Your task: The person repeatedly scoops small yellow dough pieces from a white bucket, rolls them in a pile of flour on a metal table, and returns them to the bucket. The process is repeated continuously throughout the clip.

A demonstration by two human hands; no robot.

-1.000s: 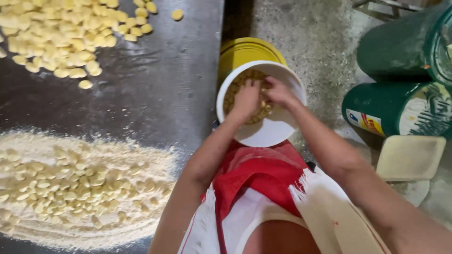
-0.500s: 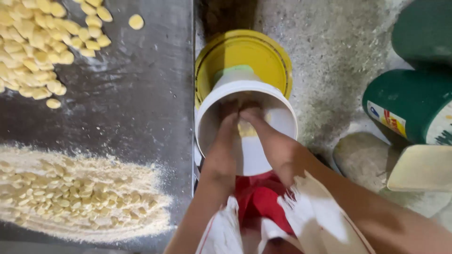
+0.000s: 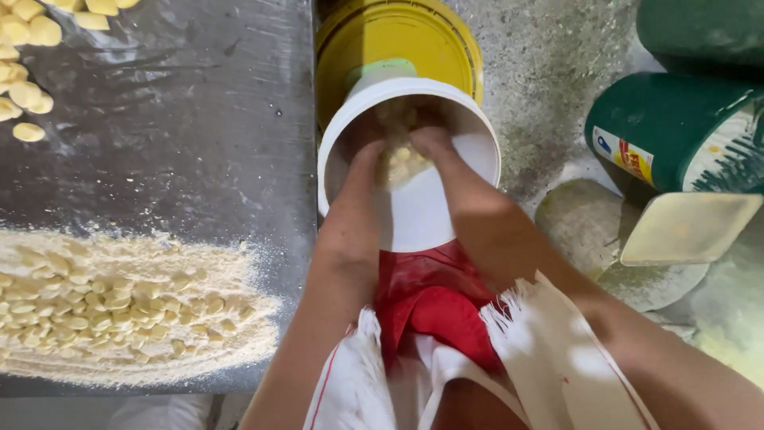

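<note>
Both my hands reach down into a white bucket (image 3: 477, 131) between my knees. My left hand (image 3: 362, 147) and my right hand (image 3: 434, 143) are cupped together around a heap of small pale dough pieces (image 3: 402, 159) inside it. The fingers are partly hidden by the bucket's rim and shadow. A yellow lid or bucket (image 3: 414, 36) lies just beyond the white one. On the dark table (image 3: 183, 135) to the left sits a floured pile of the same small pieces (image 3: 103, 306).
More pale dough pieces (image 3: 28, 95) lie at the table's far left corner. Green drums (image 3: 676, 135) stand at the right on the gritty floor, with a cream square lid (image 3: 688, 227) and a round stone (image 3: 585, 227) beside them. A red cloth (image 3: 430, 299) covers my lap.
The view has moved closer and down over the bucket. My hands have sunk deeper into it and closed around the pieces.
</note>
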